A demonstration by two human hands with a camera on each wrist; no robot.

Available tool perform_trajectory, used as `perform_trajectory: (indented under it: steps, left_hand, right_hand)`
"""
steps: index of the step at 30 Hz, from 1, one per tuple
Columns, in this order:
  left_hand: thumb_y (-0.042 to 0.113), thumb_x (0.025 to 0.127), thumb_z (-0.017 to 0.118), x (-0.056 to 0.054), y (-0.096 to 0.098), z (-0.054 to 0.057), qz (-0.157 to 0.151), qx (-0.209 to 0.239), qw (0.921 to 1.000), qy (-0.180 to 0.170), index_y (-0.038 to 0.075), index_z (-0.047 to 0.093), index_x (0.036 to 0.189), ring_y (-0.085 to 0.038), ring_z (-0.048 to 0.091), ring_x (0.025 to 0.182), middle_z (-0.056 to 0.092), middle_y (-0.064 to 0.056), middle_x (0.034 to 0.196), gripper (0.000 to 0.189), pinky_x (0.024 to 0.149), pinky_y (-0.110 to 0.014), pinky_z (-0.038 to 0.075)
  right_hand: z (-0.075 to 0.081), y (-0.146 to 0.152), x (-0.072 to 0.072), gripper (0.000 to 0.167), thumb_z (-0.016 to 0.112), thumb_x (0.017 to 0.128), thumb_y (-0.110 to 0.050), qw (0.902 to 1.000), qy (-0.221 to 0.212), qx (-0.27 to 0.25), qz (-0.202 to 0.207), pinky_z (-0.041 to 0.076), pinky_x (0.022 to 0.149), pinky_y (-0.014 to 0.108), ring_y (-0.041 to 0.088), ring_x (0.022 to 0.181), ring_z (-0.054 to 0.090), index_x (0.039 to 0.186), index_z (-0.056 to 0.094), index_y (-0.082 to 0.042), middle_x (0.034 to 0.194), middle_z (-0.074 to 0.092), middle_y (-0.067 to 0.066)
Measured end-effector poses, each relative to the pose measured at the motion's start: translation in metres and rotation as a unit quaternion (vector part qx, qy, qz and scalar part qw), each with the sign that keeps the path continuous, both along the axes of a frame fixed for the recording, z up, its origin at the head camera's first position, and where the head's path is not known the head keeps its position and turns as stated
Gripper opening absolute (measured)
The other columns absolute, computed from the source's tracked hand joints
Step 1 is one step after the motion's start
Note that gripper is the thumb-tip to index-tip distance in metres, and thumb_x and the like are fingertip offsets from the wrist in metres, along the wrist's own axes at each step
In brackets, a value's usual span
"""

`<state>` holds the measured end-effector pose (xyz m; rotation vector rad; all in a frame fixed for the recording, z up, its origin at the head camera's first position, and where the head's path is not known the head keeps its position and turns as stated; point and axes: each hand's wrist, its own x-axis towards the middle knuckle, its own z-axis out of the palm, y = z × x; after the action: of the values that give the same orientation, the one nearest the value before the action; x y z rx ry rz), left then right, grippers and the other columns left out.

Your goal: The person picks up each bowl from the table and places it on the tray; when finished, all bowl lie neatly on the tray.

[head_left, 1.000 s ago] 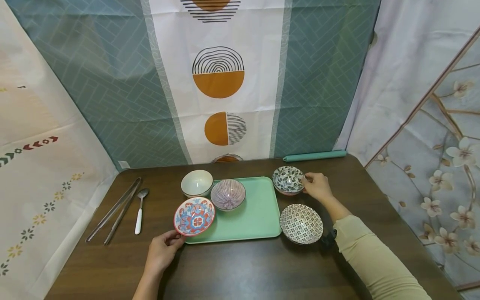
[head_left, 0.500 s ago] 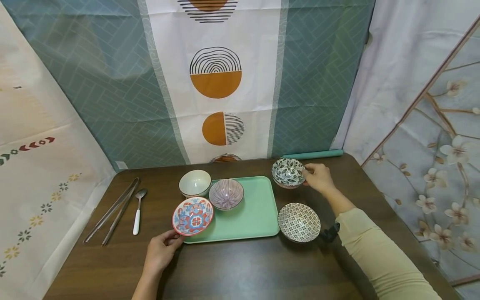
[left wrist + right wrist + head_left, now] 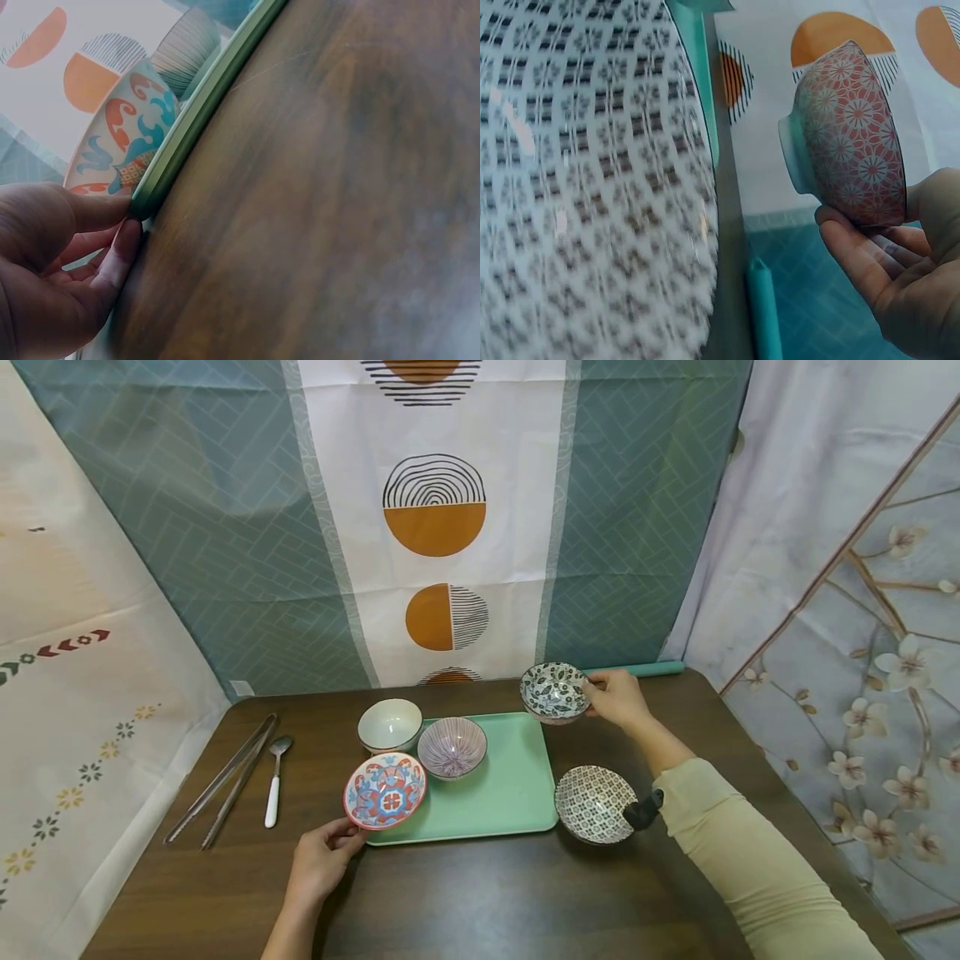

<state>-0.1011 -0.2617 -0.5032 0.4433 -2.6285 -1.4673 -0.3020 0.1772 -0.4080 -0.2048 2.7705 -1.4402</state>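
Observation:
My left hand [image 3: 318, 860] pinches the front left corner of a mint-green tray [image 3: 517, 781]; the left wrist view has the thumb over the tray's edge [image 3: 196, 112] and fingers below. Right by that thumb sits a red-and-blue patterned bowl [image 3: 386, 792]. My right hand [image 3: 621, 700] grips the rim of a small bowl [image 3: 553, 691], leaf-patterned inside, and holds it up past the tray's back right corner. Its outside, red with white flowers, shows tilted in the right wrist view. A larger bowl with a brown checked pattern [image 3: 592, 806] stands right of the tray, below my right forearm.
A white bowl [image 3: 390, 725] and a purple-striped bowl [image 3: 452, 748] stand at the tray's back left. Metal tongs [image 3: 225, 781] and a white-handled spoon [image 3: 273, 789] lie at the left. A teal roll [image 3: 656, 669] lies along the back edge, against the curtain.
My right hand has raised the leaf-patterned bowl off the table and carried it left and back. My left hand has stayed at the tray's corner.

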Motion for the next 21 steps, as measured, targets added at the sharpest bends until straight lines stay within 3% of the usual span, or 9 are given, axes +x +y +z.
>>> perform_trajectory:
  steps: [6, 14, 21]
  left_hand:
    - [0.006, 0.090, 0.076, 0.000, 0.000, 0.000, -0.002, 0.000, 1.0000, 0.005, -0.011, 0.071, 0.112, -0.009, 0.065, 0.075, 0.073, -0.012, 0.091, 0.028, 0.061, -0.021, 0.050]
    - [0.010, 0.090, 0.078, -0.001, 0.000, -0.002, 0.003, 0.000, 1.0000, 0.008, -0.010, 0.072, 0.111, -0.012, 0.066, 0.075, 0.073, -0.011, 0.090, 0.030, 0.061, -0.021, 0.050]
    - [0.008, 0.089, 0.077, -0.001, -0.002, -0.002, 0.007, 0.002, 1.0000, 0.004, -0.009, 0.072, 0.111, -0.012, 0.066, 0.076, 0.073, -0.010, 0.089, 0.029, 0.061, -0.021, 0.050]
  right_hand:
    - [-0.011, -0.025, -0.007, 0.039, 0.053, 0.104, -0.011, 0.9991, -0.032, -0.019, 0.019, 0.060, 0.077, 0.043, 0.036, 0.091, 0.073, 0.136, 0.055, 0.013, 0.123, 0.062, 0.033]
    - [-0.026, -0.045, -0.012, 0.045, 0.052, 0.104, -0.008, 0.9944, -0.095, -0.022, 0.041, 0.060, 0.073, 0.037, 0.033, 0.082, 0.074, 0.141, 0.046, 0.016, 0.130, 0.056, 0.036]
    - [-0.040, -0.053, -0.014, 0.048, 0.051, 0.104, -0.007, 0.9890, -0.130, -0.030, 0.064, 0.059, 0.078, 0.037, 0.040, 0.099, 0.069, 0.144, 0.040, 0.017, 0.139, 0.048, 0.036]
